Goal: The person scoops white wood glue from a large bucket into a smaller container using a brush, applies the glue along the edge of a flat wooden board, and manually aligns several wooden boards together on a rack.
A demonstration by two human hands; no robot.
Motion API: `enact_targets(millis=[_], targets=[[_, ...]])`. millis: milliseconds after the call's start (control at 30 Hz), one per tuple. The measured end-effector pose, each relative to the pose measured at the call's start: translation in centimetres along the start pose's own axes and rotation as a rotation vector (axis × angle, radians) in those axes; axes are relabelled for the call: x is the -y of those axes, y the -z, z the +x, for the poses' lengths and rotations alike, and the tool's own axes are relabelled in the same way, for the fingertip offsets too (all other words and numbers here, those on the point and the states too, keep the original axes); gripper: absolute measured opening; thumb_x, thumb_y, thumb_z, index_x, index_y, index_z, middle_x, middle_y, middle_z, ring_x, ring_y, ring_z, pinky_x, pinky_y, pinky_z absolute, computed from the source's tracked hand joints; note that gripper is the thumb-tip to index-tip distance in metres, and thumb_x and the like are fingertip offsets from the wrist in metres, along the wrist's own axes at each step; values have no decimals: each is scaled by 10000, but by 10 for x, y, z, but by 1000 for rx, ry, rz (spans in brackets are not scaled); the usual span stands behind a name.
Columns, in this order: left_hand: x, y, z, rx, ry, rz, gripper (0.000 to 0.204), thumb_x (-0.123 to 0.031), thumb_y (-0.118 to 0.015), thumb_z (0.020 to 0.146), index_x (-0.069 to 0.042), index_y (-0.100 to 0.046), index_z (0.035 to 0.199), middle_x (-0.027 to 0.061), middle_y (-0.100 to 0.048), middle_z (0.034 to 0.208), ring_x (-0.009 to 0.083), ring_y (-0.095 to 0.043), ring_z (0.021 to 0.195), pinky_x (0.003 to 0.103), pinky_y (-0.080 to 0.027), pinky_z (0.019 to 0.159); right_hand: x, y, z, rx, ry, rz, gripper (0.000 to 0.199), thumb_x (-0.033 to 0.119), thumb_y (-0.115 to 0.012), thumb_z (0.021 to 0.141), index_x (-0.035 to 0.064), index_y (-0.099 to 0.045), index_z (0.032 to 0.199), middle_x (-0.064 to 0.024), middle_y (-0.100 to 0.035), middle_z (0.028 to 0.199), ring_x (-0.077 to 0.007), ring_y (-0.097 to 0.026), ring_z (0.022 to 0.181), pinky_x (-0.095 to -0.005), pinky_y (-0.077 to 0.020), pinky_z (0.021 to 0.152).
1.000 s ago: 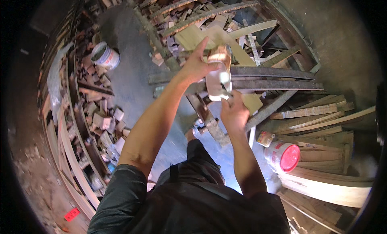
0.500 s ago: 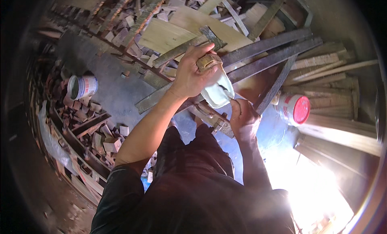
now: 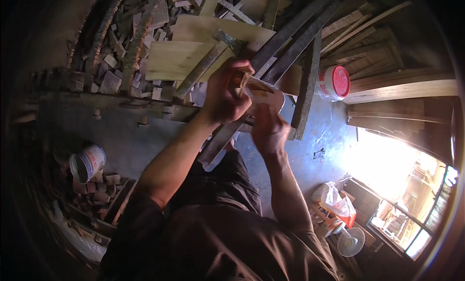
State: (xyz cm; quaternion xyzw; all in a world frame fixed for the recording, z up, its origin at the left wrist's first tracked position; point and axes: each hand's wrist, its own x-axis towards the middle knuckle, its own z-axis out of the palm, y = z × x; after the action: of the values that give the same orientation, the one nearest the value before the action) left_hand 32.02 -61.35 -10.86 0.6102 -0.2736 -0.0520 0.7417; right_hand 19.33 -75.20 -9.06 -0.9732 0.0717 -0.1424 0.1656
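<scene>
In front of my body, my left hand [image 3: 222, 98] is closed around a pale, trough-shaped container [image 3: 275, 96]. A brown, hollow, block-like piece [image 3: 240, 81] shows at its near end, by my left fingers; whether it is part of the container I cannot tell. A brownish patch lies inside the trough. My right hand [image 3: 269, 130] is closed against the container's lower side, its fingertips smeared by motion. What they pinch, if anything, is hidden. Dark wooden bars [image 3: 290, 43] and a hammer-like tool [image 3: 208, 65] lie beyond my hands.
Pale boards [image 3: 186, 58] rest on a heap of wood offcuts ahead. A white bucket with a red lid [image 3: 334, 82] stands right, by stacked planks [image 3: 407, 87]. An open bucket [image 3: 87, 163] lies at left. A fan [image 3: 350, 241] and bright window are lower right.
My view has turned, so the surroundings shift. The container has tilted from upright to sideways, and my right hand has come closer to my left, against the container.
</scene>
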Motion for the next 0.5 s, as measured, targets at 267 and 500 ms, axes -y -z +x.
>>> enact_targets(millis=[267, 500], targets=[[-112, 75, -61, -234, -160, 99, 600, 90, -553, 712, 56, -490, 1307, 174, -608, 1237, 212, -604, 1122, 333, -477, 1005, 107, 27, 1, -73, 141, -7, 131, 3, -618, 802, 106, -666, 868, -113, -673, 842, -296, -670, 681, -405, -521, 550], [-206, 164, -142, -529, -187, 358, 535, 75, -597, 684, 38, -551, 1216, 122, -610, 1108, 173, -605, 990, 305, -517, 875, 214, 46, -2, -92, 333, 82, 28, 105, -673, 830, 107, -665, 856, -86, -678, 789, -305, -671, 686, -430, -513, 530]])
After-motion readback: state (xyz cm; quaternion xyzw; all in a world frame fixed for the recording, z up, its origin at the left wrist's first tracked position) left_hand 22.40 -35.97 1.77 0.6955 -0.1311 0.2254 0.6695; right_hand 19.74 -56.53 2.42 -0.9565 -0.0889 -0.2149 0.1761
